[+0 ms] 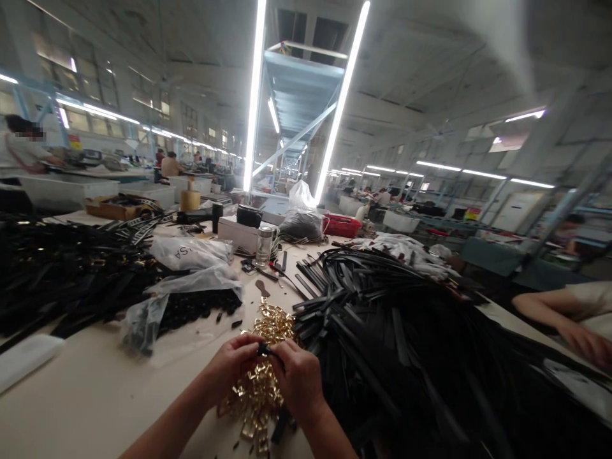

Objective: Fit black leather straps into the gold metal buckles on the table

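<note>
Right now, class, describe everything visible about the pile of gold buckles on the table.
The pile of gold buckles is a loose heap of small, shiny, metal-looking pieces, lying on the pale table. Black straps border its right side. The left hand and right hand rest over it, pinching a small black piece.

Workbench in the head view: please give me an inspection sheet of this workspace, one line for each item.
Surface: pale table, bare only at the near left.
Job's things: heap of gold metal buckles in front of the person; a small black piece pinched between both hands.
Clutter: pile of black straps on the right, clear plastic bags over dark parts on the left, a glass jar, a red basket.
Hands: left hand and right hand meet over the buckles, fingers closed on the black piece.
Cables: nothing seen.
Surroundings: factory hall with strip lights; another person's arm at the right edge.
</note>
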### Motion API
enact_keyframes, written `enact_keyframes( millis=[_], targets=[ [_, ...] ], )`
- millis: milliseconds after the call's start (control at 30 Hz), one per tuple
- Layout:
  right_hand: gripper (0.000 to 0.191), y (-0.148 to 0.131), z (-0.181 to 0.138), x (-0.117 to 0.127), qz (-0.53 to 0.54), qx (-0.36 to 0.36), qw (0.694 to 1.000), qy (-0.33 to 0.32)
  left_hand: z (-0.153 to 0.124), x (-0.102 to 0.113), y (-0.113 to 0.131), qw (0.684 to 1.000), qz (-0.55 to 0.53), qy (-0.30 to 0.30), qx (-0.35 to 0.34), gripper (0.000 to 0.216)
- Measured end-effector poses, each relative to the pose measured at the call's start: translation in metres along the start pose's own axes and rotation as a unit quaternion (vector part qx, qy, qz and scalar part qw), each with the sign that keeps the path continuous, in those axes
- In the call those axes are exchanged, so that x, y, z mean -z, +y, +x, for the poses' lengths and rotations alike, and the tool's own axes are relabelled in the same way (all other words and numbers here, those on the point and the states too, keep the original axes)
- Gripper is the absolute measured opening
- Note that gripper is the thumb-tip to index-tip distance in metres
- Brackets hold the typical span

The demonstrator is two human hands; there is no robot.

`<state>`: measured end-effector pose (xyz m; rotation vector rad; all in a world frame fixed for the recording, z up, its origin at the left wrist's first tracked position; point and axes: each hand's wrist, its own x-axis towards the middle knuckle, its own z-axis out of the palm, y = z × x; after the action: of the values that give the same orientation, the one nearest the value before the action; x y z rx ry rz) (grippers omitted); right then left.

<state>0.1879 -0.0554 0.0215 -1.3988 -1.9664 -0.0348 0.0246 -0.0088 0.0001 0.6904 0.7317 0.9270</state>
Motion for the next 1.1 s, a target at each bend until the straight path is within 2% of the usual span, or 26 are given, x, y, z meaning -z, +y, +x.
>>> enact_keyframes(
  millis=[233, 367, 433, 533, 667, 800, 867, 933, 1100],
  targets=[
    [0.025, -0.006, 0.0, 0.002, -0.059, 0.025, 0.998, 0.004, 0.001, -0.003, -0.006, 0.999, 0.02, -0.027, -0.007, 0.022],
    [0.017, -0.006, 0.001, 0.005, -0.009, 0.034, 0.999, -0.003, 0.0, 0.001, 0.006, 0.998, 0.033, -0.014, -0.056, 0.023],
    [0.03, -0.001, 0.002, 0.007, 0.011, 0.023, 1.0, 0.002, 0.0, 0.007, 0.014, 0.997, 0.028, 0.004, -0.07, 0.023],
    [0.029, 0.008, 0.003, 0.007, -0.008, 0.0, 1.0, 0.002, 0.001, 0.014, 0.018, 0.998, 0.01, 0.013, -0.055, 0.023],
    [0.029, 0.011, 0.003, 0.005, -0.016, 0.013, 1.0, -0.001, 0.003, 0.013, 0.007, 0.999, -0.008, -0.028, -0.03, 0.022],
    [0.029, 0.003, 0.004, 0.009, 0.062, 0.012, 0.998, -0.024, 0.005, 0.013, 0.004, 0.999, -0.006, -0.029, -0.012, 0.022],
    [0.029, -0.001, 0.005, 0.012, 0.122, -0.005, 0.992, -0.027, 0.005, 0.014, 0.008, 0.999, -0.026, -0.022, -0.014, 0.02],
    [0.03, -0.001, 0.006, 0.015, 0.14, -0.031, 0.989, -0.028, 0.004, 0.015, 0.011, 0.998, -0.052, -0.025, -0.009, 0.02],
    [0.033, 0.005, 0.004, 0.01, 0.009, -0.051, 0.997, -0.058, -0.001, 0.007, 0.008, 0.999, -0.037, -0.034, 0.0, 0.022]
  ],
)
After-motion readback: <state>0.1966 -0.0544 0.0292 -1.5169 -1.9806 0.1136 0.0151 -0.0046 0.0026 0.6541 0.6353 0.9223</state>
